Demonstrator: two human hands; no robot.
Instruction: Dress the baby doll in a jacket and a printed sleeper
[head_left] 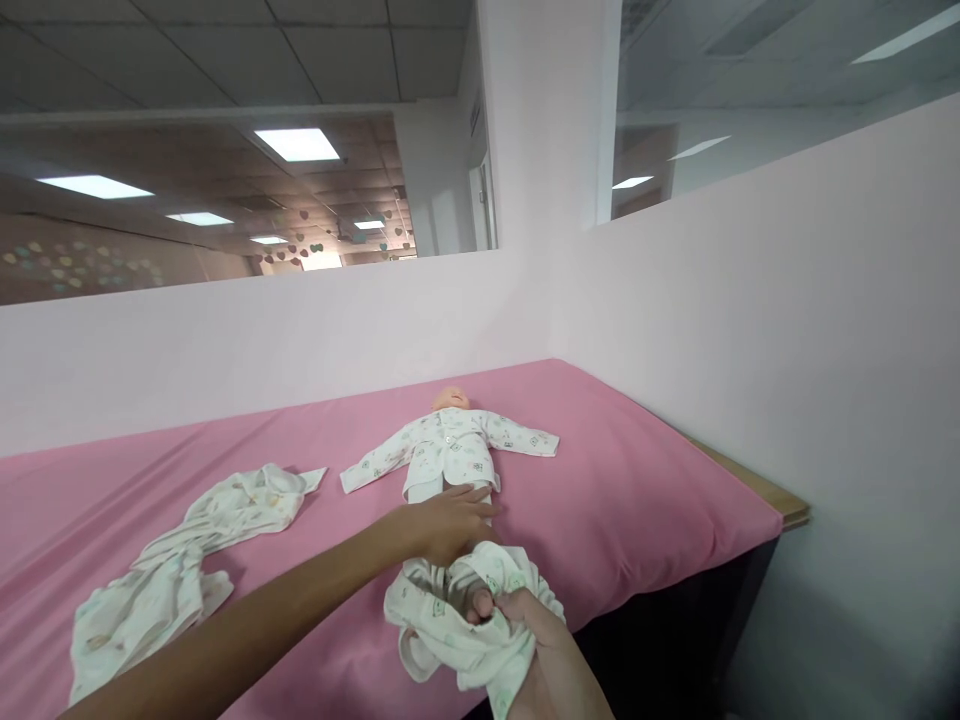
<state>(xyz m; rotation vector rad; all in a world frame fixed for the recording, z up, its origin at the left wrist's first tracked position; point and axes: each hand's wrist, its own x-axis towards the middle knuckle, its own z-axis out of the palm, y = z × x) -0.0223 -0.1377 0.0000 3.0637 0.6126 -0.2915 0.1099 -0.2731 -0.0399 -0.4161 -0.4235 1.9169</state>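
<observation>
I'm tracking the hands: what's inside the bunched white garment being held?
Inside the bunched garment, fingers of the right hand show at the opening. Folds cover the rest, so I cannot tell whether the dressed doll has a foot in there.

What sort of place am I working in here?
Possibly an indoor childcare training room: a doll in patterned baby clothes lies on a pink-covered table, and small hanging decorations show beyond the glass, with ceiling light panels.

No legible text, label, number or sign anywhere.
</observation>
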